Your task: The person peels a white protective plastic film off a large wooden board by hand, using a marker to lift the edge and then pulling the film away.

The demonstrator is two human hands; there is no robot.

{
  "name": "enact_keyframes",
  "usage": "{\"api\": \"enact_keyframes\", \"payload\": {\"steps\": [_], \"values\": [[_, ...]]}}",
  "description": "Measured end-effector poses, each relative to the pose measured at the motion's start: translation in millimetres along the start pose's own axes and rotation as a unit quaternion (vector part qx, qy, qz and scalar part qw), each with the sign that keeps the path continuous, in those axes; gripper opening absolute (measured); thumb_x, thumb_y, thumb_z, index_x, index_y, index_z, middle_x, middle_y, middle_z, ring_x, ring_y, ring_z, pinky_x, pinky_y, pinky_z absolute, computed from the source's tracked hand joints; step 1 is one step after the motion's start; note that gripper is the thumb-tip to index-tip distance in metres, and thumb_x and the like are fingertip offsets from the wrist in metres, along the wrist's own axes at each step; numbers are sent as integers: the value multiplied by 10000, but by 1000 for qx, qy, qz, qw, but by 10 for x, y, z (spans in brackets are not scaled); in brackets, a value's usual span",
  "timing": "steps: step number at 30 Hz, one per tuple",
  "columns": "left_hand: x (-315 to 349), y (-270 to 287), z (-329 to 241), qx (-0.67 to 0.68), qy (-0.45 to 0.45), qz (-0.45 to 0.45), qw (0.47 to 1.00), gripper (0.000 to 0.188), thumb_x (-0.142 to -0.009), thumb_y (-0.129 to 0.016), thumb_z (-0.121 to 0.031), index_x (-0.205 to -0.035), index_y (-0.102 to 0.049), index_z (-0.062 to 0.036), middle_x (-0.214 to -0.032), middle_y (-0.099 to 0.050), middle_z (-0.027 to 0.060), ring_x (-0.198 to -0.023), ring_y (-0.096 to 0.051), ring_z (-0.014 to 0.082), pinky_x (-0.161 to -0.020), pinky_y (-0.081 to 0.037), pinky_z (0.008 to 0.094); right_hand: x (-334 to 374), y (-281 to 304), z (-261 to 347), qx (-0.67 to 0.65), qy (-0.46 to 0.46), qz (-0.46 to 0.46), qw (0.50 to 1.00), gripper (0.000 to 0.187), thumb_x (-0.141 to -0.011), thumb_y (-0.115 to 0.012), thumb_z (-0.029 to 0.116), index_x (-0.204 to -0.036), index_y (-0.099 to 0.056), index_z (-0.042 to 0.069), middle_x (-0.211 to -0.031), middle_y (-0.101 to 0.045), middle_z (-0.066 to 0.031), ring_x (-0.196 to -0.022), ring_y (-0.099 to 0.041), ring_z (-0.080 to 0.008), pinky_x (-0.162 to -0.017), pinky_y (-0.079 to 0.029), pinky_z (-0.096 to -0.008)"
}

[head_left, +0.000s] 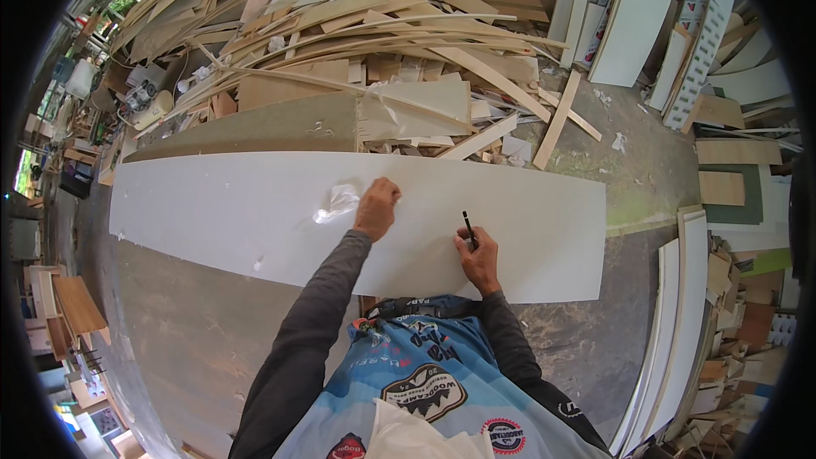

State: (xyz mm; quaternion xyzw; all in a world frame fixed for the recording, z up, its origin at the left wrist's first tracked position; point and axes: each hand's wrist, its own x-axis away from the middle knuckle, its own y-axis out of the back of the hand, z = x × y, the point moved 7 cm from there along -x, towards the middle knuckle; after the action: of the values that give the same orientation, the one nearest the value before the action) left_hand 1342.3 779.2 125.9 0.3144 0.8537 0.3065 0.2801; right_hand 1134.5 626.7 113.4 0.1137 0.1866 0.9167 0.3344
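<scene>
A long white panel (pixel 212 212) lies across in front of me. Over its middle, my left hand (pixel 376 210) is closed, with the fingers curled and pinched together; whatever may be between the fingertips is hidden. Just left of that hand is a crumpled piece of clear plastic film (pixel 342 201) on the panel; I cannot tell whether they touch. My right hand (pixel 480 261) is near the panel's front edge, closed around a slim black pencil (pixel 468 224) that points up and away from me.
Beyond the panel is a large heap of wood offcuts (pixel 408 25). White boards (pixel 633 17) lean upright at the far right, and long white strips (pixel 676 331) stand on the near right. A wooden board (pixel 78 304) and clutter line the left side. Concrete floor (pixel 187 306) surrounds the panel.
</scene>
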Motion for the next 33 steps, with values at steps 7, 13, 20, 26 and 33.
{"api": "enact_keyframes", "payload": {"steps": [7, 13, 20, 26, 33], "values": [[289, 1291, 869, 154, 164, -218, 950, 80, -1000, -519, -59, -959, -566, -10, -807, -576, 43, -692, -578, 118, -611, -471, 272, 7, -17, -40, -10, -29, 8, 999, 152, -865, -711, 128, -962, -678, 15, -836, -682, -65, -647, -560, -128, -598, -473, -285], [648, 2490, 1458, 164, 252, -382, 874, 193, -1028, -535, -198, -1036, -574, -10, -989, -662, 80, -810, -630, 159, -748, -542, 298, -38, -58, -58, -4, -20, 18, 1000, 157, -864, -713, 138, -964, -681, 21, -844, -691, -65, -655, -575, -138, -600, -475, -290], [1140, 2023, 1778, 122, 330, -423, 835, 455, -1028, -500, -254, -1380, -394, 14, -1350, -491, 205, -1320, -432, 355, -1053, -398, 503, -58, -149, 19, 19, -8, 33, 999, 169, -860, -712, 152, -962, -686, 20, -858, -698, -72, -677, -600, -162, -617, -484, -300], [531, 997, 517, -223, 263, -203, 916, 598, -953, -615, -376, -1466, -409, -148, -1468, -350, 187, -1396, -304, 369, -1100, -246, 603, -73, -63, -50, 16, 5, 27, 999, 182, -860, -710, 163, -963, -689, 14, -850, -697, -76, -661, -591, -152, -616, -482, -302], [650, 849, 988, -264, 221, -124, 931, 247, -872, -639, -136, -1109, -623, -72, -1149, -582, 128, -1153, -515, 344, -949, -422, 468, -26, -89, -55, 3, -13, 28, 1000, 158, -863, -706, 138, -959, -686, 15, -827, -689, -62, -659, -586, -137, -614, -482, -300]]}}
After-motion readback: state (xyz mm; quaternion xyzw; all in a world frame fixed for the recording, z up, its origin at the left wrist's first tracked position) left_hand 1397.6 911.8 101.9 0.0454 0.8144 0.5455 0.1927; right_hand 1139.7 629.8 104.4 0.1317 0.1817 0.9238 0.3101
